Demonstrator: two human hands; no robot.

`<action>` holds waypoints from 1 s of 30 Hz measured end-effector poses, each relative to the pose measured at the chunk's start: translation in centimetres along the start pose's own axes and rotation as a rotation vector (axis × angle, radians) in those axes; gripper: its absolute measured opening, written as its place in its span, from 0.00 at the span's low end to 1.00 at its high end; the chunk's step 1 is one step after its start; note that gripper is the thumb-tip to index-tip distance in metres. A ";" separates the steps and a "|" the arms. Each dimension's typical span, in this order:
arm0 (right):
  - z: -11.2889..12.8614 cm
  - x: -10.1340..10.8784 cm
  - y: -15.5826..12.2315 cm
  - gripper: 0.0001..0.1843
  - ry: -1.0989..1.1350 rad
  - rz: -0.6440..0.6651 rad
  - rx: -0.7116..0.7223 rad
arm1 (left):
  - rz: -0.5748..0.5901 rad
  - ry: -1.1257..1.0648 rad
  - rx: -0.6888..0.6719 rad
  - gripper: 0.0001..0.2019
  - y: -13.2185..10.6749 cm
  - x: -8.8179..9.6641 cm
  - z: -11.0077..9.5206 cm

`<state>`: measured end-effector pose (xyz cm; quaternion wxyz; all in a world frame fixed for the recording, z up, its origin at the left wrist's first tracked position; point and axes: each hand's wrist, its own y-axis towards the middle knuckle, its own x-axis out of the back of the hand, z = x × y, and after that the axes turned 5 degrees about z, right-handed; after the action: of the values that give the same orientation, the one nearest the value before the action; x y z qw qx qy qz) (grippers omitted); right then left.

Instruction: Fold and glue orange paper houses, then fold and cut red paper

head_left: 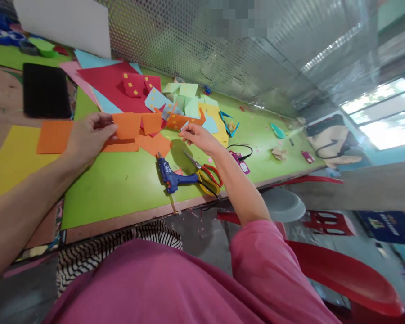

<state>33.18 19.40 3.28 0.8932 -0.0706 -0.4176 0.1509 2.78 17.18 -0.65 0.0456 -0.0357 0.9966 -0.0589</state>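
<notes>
My left hand (92, 135) pinches the left end of a folded orange paper piece (127, 125) between thumb and fingers, above the green table (121, 193). More orange paper (50, 137) lies under that hand. My right hand (199, 137) is closed with its fingertips together, close to an orange paper strip with yellow squares (185, 120). Whatever those fingertips hold is too small to name. Nearer my body lie a blue glue gun (172, 175) and two pairs of scissors, one red-handled (213, 173) and one yellow-handled (207, 184).
Red paper (104, 85), light blue paper (114, 105) and cut pieces with yellow squares (131, 85) lie at the back. Yellow paper (6, 157) and a black tablet-like slab (46, 90) are on the left. A perforated metal screen (175, 40) borders the far edge. Red chairs (351, 274) stand to the right.
</notes>
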 end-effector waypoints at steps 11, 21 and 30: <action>8.6 -4.9 3.4 0.11 0.222 0.139 0.491 | 0.053 -0.008 -0.085 0.07 1.4 0.2 1.4; 11.4 -6.4 4.5 0.07 0.069 0.059 0.491 | 0.133 -0.006 -0.179 0.08 2.1 0.5 2.5; 10.8 -6.4 4.6 0.10 0.161 0.140 0.343 | 0.116 -0.017 -0.160 0.07 2.3 0.4 2.7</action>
<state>20.08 21.65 4.42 0.9100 0.0417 -0.3070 0.2755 2.46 19.16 -3.65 0.0543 0.0183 0.9981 0.0238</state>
